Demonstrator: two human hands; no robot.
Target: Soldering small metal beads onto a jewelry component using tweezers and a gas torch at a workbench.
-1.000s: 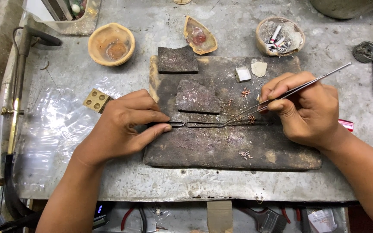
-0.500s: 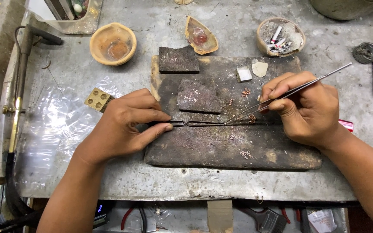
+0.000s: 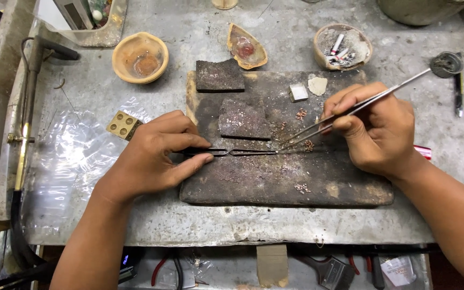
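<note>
The left hand (image 3: 151, 158) rests on the near left of a charred block (image 3: 285, 177) on the table (image 3: 189, 220), its fingers (image 3: 191, 164) pinched on dark tweezers (image 3: 226, 152) lying flat and pointing right. The right hand (image 3: 377, 131) grips long silver tweezers (image 3: 361, 106), slanted down-left. Both tips meet near mid-block, just beside tiny reddish bits (image 3: 308, 145). A brass cube (image 3: 124, 125) sits left of the block.
</note>
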